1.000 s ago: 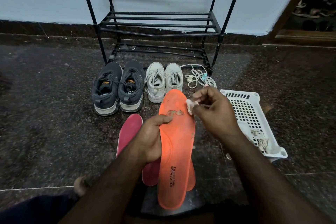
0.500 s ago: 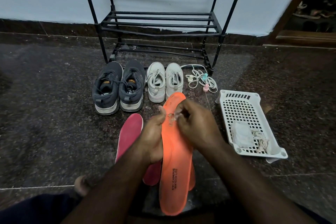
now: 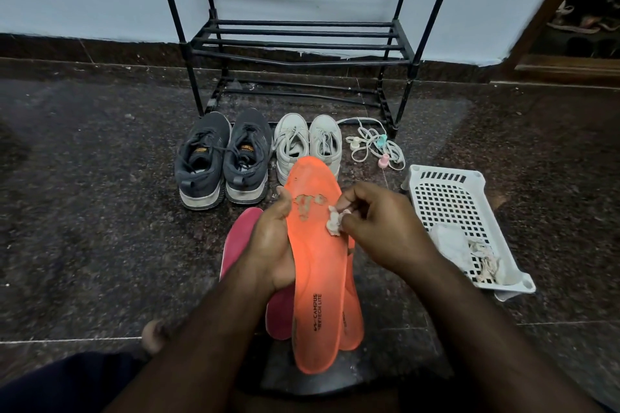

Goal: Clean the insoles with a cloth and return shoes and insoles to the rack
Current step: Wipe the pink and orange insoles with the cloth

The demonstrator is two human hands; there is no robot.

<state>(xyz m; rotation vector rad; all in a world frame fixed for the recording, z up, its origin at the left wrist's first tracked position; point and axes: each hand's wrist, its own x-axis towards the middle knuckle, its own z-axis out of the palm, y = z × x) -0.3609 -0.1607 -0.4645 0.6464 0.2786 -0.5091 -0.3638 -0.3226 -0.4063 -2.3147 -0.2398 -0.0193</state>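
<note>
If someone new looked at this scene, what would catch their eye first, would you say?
The bright orange insole at centre, gripped by the left hand while the right hand pinches a small cloth against its worn patch. Behind it, two pairs of shoes, dark grey and white, stand before the black rack.

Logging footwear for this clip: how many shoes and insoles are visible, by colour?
Dark grey shoes: 2
White shoes: 2
Orange insoles: 2, one held, one beneath it
Red insoles: at least 1, partly hidden
Total: 7
</note>
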